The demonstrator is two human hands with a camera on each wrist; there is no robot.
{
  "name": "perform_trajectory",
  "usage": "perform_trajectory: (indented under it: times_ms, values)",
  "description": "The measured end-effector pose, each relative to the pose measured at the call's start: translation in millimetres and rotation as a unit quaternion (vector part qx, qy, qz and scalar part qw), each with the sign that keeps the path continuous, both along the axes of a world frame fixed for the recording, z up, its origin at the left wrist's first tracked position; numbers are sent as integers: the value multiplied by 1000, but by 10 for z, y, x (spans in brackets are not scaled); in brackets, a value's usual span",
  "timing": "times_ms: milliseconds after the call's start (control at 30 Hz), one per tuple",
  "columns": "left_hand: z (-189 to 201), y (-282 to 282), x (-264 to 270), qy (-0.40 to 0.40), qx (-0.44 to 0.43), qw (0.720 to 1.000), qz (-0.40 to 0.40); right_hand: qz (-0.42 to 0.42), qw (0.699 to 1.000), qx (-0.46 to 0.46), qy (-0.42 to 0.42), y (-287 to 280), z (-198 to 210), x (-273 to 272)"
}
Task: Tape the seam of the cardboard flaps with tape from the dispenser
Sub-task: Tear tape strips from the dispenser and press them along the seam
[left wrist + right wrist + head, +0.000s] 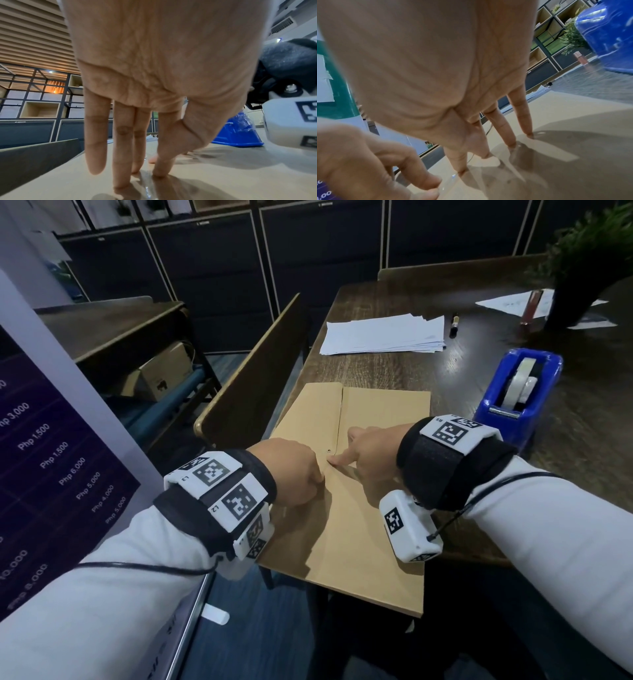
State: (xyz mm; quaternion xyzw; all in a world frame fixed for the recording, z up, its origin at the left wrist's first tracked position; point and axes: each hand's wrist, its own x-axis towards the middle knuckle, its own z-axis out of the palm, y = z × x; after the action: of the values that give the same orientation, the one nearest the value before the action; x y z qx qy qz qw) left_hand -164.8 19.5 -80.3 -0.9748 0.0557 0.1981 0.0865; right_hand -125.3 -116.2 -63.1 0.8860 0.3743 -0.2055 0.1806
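The cardboard flaps (pixel 359 484) lie flat on the table (pixel 462 371) in the lower middle of the head view, their seam (pixel 342 412) running up toward the frame's centre. A clear strip of tape (pixel 145 181) lies on the cardboard between the fingers. Both hands grasp nothing: the left hand (pixel 291 470) presses straight fingertips (pixel 120 185) down beside the strip, and the right hand (pixel 370 450) presses its extended fingers (pixel 511 143) on the cardboard just right of it.

To do this well, I would keep one hand anchoring the strip while the other rubs outward along the seam, pushing out bubbles and keeping the strip centred so both flaps are caught.

The blue dispenser (pixel 520 392) stands at the middle right. At the left edge, a purple sign (pixel 51 474) lists prices such as "Php 3,000" and "Php 1,500". The white wrist bands bear square coded markers, one tagged "L2".
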Motion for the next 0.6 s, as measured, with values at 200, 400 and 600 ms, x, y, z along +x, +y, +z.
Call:
perform_trajectory:
  times_ms: [200, 400, 600]
  values:
    - [102, 87, -22, 10, -51, 999, 0, -24, 999, 30, 27, -39, -19, 62]
    - [60, -53, -13, -1, 21, 999, -28, -106, 991, 63, 46, 19, -96, 99]
    - [70, -142, 18, 0, 87, 995, -44, -174, 980, 93, 36, 79, -205, 207]
